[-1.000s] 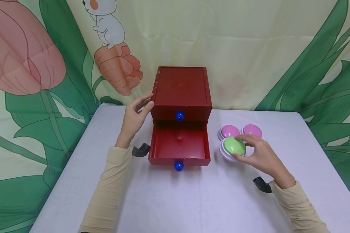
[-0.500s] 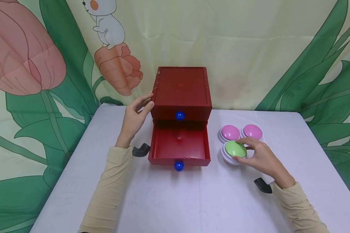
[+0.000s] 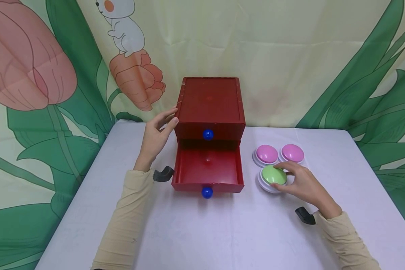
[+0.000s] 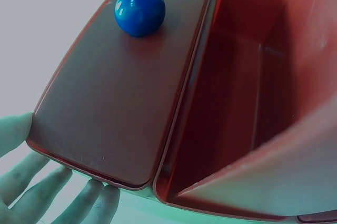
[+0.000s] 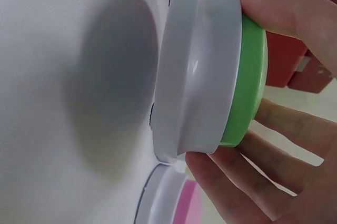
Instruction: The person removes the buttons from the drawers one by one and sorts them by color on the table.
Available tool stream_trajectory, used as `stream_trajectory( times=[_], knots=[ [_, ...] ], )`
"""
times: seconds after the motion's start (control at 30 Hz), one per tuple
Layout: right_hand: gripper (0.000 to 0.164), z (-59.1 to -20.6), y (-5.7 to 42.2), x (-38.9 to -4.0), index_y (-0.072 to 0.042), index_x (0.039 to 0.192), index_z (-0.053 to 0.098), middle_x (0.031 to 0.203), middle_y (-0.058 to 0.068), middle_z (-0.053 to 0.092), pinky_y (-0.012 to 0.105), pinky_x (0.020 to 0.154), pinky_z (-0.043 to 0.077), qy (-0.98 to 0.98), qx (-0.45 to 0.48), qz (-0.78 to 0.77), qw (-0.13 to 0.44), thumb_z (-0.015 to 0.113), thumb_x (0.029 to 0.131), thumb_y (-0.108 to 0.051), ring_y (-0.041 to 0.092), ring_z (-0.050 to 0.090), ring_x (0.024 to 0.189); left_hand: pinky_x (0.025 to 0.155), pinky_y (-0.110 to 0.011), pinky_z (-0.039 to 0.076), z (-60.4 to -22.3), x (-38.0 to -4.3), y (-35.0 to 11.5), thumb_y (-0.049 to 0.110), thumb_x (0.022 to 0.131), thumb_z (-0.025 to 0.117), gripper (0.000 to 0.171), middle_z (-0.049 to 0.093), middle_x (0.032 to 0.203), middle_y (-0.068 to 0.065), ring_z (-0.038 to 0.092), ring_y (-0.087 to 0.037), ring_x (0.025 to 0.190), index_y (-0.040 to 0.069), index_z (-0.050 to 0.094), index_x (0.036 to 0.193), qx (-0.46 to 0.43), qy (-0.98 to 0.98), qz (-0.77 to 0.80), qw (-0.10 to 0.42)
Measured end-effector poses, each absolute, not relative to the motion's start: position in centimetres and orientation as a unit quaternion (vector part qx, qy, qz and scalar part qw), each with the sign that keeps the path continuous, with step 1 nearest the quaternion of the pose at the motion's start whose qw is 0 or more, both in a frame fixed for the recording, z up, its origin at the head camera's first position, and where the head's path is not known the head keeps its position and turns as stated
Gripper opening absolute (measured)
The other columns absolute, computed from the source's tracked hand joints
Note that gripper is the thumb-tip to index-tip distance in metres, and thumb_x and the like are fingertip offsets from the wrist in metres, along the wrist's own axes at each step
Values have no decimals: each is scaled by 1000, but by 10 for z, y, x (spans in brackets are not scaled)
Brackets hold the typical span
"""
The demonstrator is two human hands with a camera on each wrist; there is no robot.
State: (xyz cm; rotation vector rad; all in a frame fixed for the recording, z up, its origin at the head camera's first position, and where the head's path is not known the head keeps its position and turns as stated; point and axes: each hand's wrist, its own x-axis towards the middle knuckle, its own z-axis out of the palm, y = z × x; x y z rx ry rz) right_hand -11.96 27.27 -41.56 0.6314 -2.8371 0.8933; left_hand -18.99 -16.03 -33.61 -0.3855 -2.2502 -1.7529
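"Behind our worktop hangs a pale cloth printed with a tulip, a rabbit on a carrot, and big green leaves. What do we find in front of it?"

"We see a red box near the back edge. Its upper drawer is pushed in; its lower drawer is pulled out toward us, so we look down into it. Each front has a blue knob."

"And the left hand?"

"It rests against the left side of the box, fingers relaxed and grasping nothing. From its wrist view we see the thumb and fingertips at the edges around the upper drawer."

"What about the right hand?"

"That one grasps the green button, thumb on one side and fingers on the other. We find this button to the right of the lower drawer, green dome up, over a pale base. Whether the base touches the worktop, we cannot tell."

"What do we see near it?"

"Two pink buttons, side by side just behind it. We also notice a beige sleeve on each arm."
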Motion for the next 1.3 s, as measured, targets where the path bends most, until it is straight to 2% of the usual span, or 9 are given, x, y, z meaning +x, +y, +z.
stream_trajectory(
  times=[0.17, 0.4, 0.9, 1.1, 1.3],
  knots=[
    [55, -420, 275, -121, -1, 116, 67, 111, 12, 70, 49, 83, 57, -933, 207, 291, 43, 90, 71, -22, 27, 67, 96, 103, -47, 49, -333, -188, -159, 18, 99, 62, 44, 52, 148, -5, 54, -26, 131, 9, 56, 141, -129, -775, -605, 126],
    [58, -425, 277, -123, 1, 118, 66, 113, 15, 68, 52, 87, 56, -935, 196, 296, 20, 91, 71, -20, 32, 66, 101, 103, -48, 49, -309, -169, -150, 13, 99, 59, 42, 52, 147, -13, 55, -29, 130, 1, 54, 140, -124, -781, -600, 118],
    [61, -429, 279, -124, 1, 118, 64, 114, 16, 67, 51, 87, 55, -936, 191, 295, 11, 92, 68, -16, 33, 65, 101, 104, -49, 48, -309, -169, -151, 14, 99, 60, 43, 53, 146, -11, 54, -29, 131, 2, 55, 140, -121, -781, -601, 117],
    [60, -426, 279, -123, 1, 119, 64, 115, 16, 67, 53, 89, 55, -935, 183, 304, -3, 90, 71, -23, 35, 64, 103, 104, -48, 48, -309, -168, -152, 14, 99, 60, 43, 54, 146, -11, 54, -28, 130, 2, 55, 140, -123, -778, -605, 116],
    [52, -421, 276, -123, 0, 118, 64, 114, 14, 67, 53, 88, 55, -934, 189, 304, 19, 87, 77, -23, 35, 65, 104, 103, -48, 49, -309, -168, -152, 14, 99, 60, 43, 54, 145, -12, 55, -29, 130, 2, 55, 139, -125, -779, -604, 117]
  ],
)
